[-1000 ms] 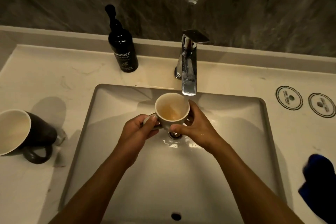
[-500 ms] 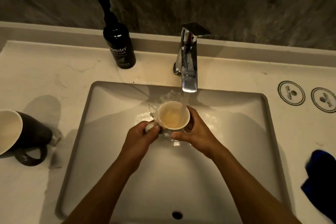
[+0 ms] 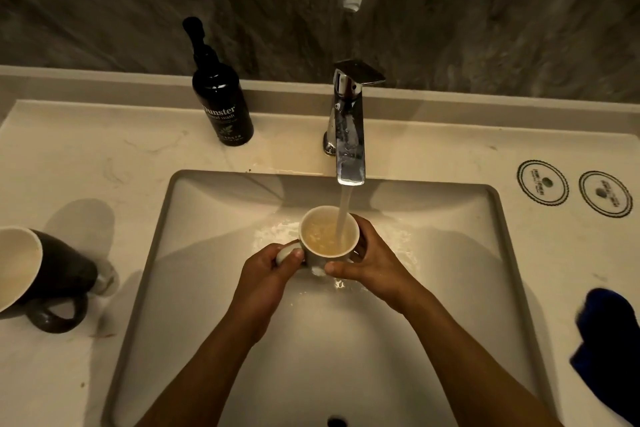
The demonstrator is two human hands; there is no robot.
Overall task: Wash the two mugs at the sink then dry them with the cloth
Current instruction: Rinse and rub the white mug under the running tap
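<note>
A small white mug (image 3: 320, 258) is held upright over the sink (image 3: 214, 288), under the running chrome tap (image 3: 349, 135). Water streams into it and it is nearly full. My left hand (image 3: 266, 274) grips its handle on the left. My right hand (image 3: 372, 263) wraps the mug's right side, thumb on the front wall. A second mug (image 3: 52, 274), dark outside and pale inside, lies on its side on the counter at the far left. The blue cloth (image 3: 609, 350) lies at the right edge of the counter.
A black hand-wash pump bottle (image 3: 221, 104) stands behind the basin's left corner. Two round printed coasters (image 3: 542, 183) lie on the counter at the right. A dark stone wall rises behind the ledge. Splashes wet the basin around the mug.
The water now pours straight into the mug and it has filled up. Both hands keep the same grip; the mug sits slightly lower in the basin than a second ago.
</note>
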